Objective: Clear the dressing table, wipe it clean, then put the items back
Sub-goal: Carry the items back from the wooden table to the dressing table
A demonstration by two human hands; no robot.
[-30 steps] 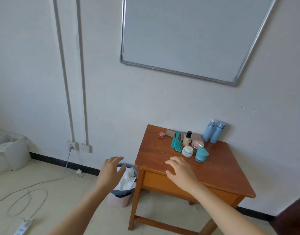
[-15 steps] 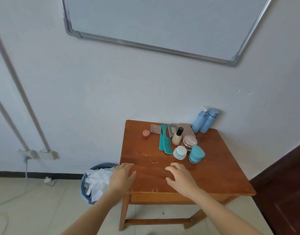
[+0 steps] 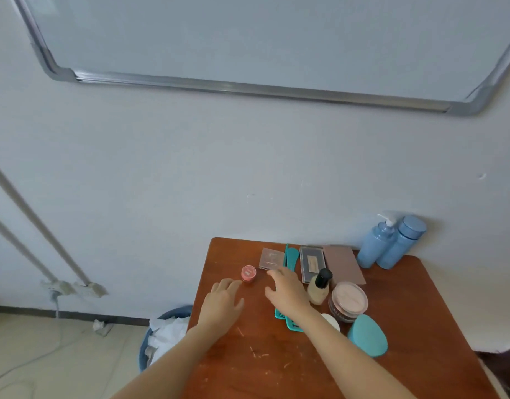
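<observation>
Dressing table (image 3: 276, 370): items (image 3: 348, 298) crowd back edge; left hand (image 3: 222, 303), right hand (image 3: 288, 295) released, mid-table; scratched front wood open.

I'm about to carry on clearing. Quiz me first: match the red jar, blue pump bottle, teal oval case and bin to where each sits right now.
1. red jar
2. blue pump bottle
3. teal oval case
4. bin

a. on the floor, left of the table
b. back right corner, by the wall
c. just beyond the left hand
d. nearest the table's front among the toiletries

Pairs: 1-c, 2-b, 3-d, 4-a.
</observation>
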